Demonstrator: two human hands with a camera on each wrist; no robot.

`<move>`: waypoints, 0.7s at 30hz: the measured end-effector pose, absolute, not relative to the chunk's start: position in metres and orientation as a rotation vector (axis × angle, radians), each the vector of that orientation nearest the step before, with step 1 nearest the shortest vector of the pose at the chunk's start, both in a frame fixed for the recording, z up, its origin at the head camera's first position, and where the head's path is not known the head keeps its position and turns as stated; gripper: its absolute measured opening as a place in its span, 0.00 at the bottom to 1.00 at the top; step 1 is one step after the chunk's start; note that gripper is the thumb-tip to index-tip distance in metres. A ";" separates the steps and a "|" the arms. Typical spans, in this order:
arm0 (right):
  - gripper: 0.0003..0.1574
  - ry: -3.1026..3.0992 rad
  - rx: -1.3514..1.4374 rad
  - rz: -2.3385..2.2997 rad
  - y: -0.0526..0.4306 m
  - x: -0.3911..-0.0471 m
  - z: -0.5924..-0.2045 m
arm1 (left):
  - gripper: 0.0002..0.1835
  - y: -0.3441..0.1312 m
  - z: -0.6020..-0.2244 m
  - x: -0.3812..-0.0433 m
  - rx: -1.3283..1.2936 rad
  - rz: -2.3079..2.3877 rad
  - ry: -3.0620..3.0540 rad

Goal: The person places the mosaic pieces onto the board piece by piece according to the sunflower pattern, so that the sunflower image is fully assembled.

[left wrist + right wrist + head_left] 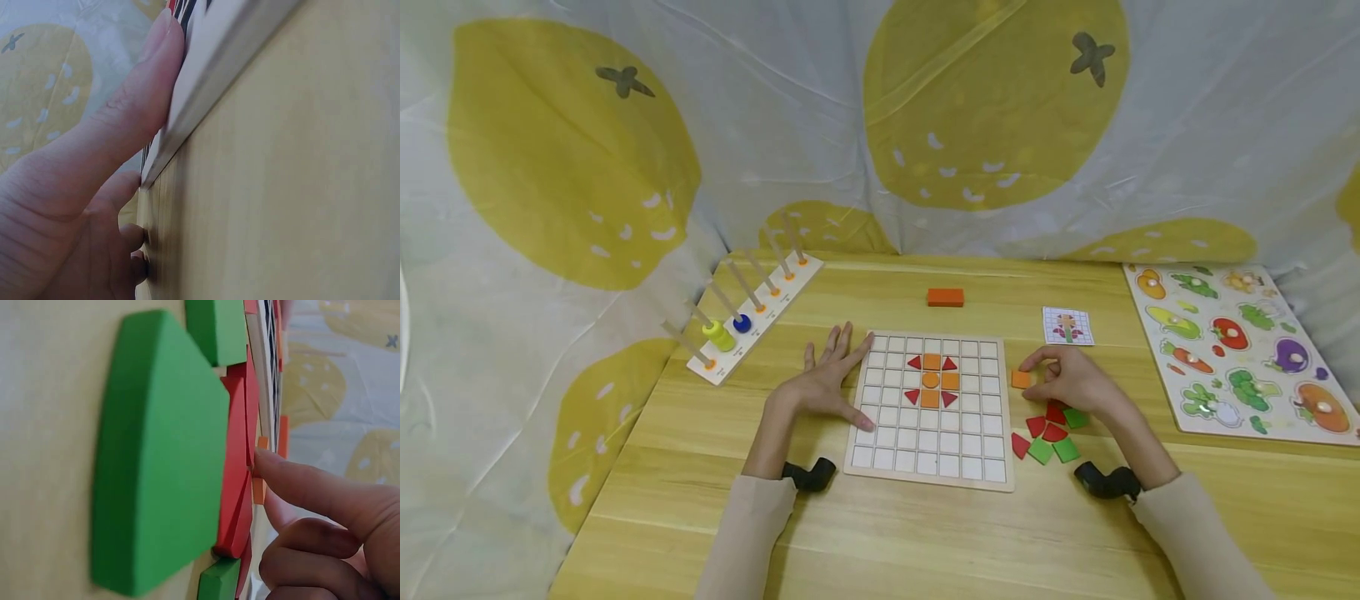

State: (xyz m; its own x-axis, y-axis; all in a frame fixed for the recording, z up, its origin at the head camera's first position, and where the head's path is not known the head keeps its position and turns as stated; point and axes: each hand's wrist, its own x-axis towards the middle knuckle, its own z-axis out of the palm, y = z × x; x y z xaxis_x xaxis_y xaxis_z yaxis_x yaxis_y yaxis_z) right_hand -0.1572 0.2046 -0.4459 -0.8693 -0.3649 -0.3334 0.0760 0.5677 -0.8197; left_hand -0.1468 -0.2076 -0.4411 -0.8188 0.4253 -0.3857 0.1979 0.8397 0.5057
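A wooden grid board (928, 464) lies flat on the table. Several pieces sit on its grid: an orange circle (931, 380), orange squares (932, 362) above, right and below it, and red triangles (950, 363) at the corners. My left hand (823, 385) spreads along the board's left side, its thumb (128, 109) resting on the border and the fingers reaching toward the far corner. Just right of the board, my right hand (1067, 382) pinches an orange square tile (1021, 379) between thumb and index finger. In the right wrist view, that tile (259, 490) is partly hidden by the thumb.
Red pieces (1020, 446) and green pieces (1041, 451) lie loose near my right hand. A pattern card (1078, 335) is behind it, and an orange block (945, 297) sits beyond the board. At left stands a peg stand (718, 369) with rings; a vegetable puzzle (1213, 400) lies at right.
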 end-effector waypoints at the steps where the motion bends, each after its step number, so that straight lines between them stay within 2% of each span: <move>1: 0.23 2.336 -0.232 -1.247 0.204 -0.157 -0.446 | 0.77 -0.208 -0.441 -0.147 0.460 0.620 2.523; 12: 0.21 2.413 -0.207 -1.148 0.204 -0.156 -0.440 | 0.78 -0.208 -0.444 -0.148 0.477 0.582 2.534; 21: 0.17 2.464 -0.335 -1.145 0.197 -0.156 -0.436 | 0.77 -0.208 -0.442 -0.147 0.482 0.602 2.529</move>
State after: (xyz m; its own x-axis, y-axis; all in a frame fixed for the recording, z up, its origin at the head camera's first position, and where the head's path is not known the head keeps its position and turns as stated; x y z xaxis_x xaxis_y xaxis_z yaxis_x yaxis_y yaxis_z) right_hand -0.1559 0.1974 -0.4360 -0.8908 -0.3759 -0.2553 -0.0472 0.6354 -0.7708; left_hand -0.1467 -0.2082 -0.4422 -0.8166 0.4361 -0.3782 0.2188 0.8401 0.4963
